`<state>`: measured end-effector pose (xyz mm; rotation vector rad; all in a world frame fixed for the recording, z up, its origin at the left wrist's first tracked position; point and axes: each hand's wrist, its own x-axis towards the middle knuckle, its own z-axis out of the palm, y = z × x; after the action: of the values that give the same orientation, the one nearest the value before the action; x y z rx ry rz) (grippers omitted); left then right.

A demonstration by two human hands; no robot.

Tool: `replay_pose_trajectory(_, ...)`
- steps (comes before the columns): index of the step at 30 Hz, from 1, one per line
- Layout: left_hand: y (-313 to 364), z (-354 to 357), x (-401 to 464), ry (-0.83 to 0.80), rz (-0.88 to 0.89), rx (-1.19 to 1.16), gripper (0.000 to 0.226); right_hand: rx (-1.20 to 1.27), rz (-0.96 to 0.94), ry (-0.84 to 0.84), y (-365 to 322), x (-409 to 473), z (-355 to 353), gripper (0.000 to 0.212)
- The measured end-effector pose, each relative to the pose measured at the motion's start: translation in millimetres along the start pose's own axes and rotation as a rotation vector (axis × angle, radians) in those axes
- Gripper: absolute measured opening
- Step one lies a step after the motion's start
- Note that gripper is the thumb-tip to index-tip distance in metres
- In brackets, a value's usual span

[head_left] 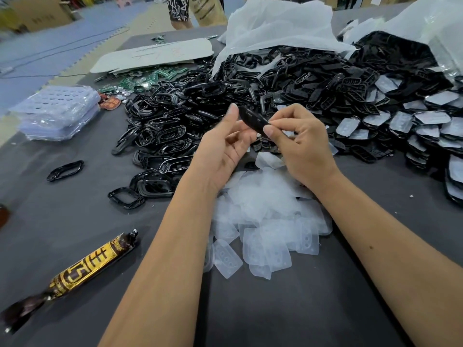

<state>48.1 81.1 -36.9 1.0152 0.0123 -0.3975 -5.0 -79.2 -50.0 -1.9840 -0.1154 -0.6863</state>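
Above table point(75, 234) | black cover point(251, 118) — axis far-left to near-right | left hand point(223, 149), right hand point(303, 146) pinching

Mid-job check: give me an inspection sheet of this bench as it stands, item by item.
Surface: dark grey table cover, much of it under parts.
Job's things: black shell piece held up over a pile of translucent pads.
Clutter: heap of black frames, film-backed shells, green circuit boards, clear tray stack, wrapped snack bar, white bags.
Hands: left hand and right hand both hold the piece; the right pinches its near end.
Cables: thin dark cable on the floor mats, off the table.
Surroundings: person's legs at the far edge; cardboard boxes beyond.
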Motion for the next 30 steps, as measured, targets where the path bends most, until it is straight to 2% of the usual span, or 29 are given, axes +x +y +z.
replay_pose_trajectory(3,-6,3,-1,-0.017,0.064,0.117,0.011,0.139,0.132,-0.006,1,1,-4,0.015)
replay_pose_trajectory(9,-7,8,-2,-0.023,0.113,0.206,0.012,0.391,0.312,-0.121,1,4,-9,0.014)
replay_pose_trajectory(21,-14,15,-4,0.001,0.164,0.230,0.016,0.540,0.384,-0.106,14,5,-13,0.024)
replay_pose_trajectory(30,-14,14,-5,-0.005,0.202,0.250,0.015,0.630,0.382,-0.165,19,6,-15,0.025)
